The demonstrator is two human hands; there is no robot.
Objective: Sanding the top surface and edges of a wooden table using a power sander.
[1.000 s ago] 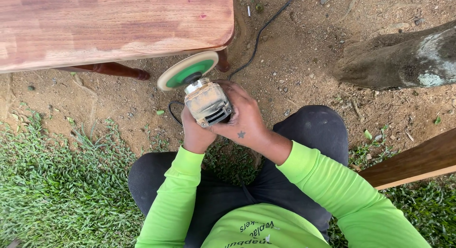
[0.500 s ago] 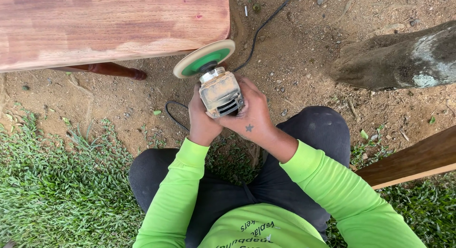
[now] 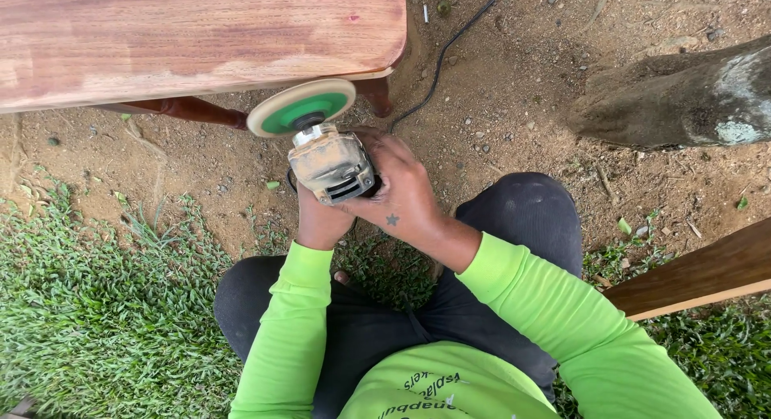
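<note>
Both hands, left hand (image 3: 321, 220) and right hand (image 3: 399, 190), wrapped around dusty grey angle grinder (image 3: 332, 164); long axis points up-left, green-backed sanding disc (image 3: 301, 107) just beyond the grip, beside reddish wooden desk (image 3: 201, 34) edge.

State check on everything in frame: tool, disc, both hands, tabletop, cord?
angle grinder: held in both hands, disc tilted up toward the tabletop edge
sanding disc: mounted, apart from the wood; spin cannot be told
left hand: gripping underneath
right hand: gripping the body
wooden tabletop: bare, reddish
cord: slack on dirt
</note>
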